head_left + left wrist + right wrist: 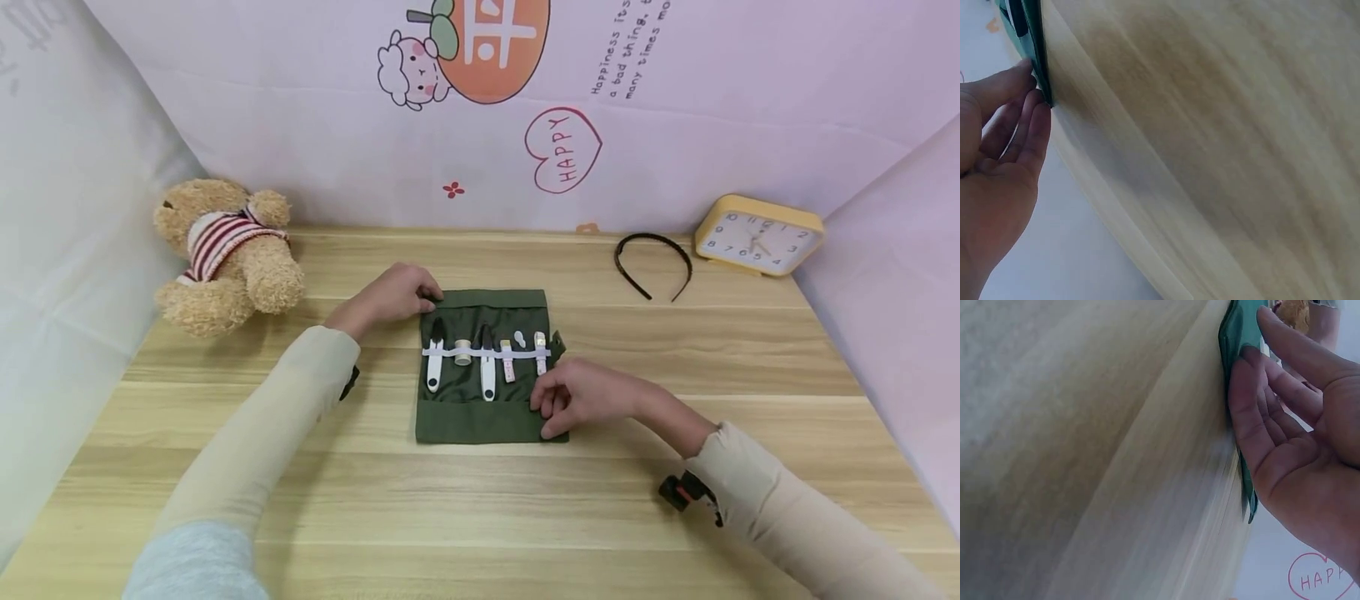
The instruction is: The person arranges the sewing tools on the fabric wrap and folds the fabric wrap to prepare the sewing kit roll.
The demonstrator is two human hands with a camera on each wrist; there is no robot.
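Observation:
A dark green fabric roll-up pouch (465,422) lies unfolded on the table. Across its middle, a white elastic band (517,354) holds two white tools with black tips (434,371) (488,379), a pale spool-like cylinder (462,353) and small white and pinkish pieces (507,367). At the pouch's far left corner, my left hand (397,293) pinches the edge between thumb and fingers; the left wrist view shows this corner too. My right hand (588,392) rests on the near right corner, bent fingers touching the fabric (1241,328), thumb apart from them.
A teddy bear (225,258) in a striped top lies at the back left of the wooden table (480,517). Back right are a black headband (656,237) and a yellow alarm clock (761,237). A printed white cloth (300,108) hangs behind the table.

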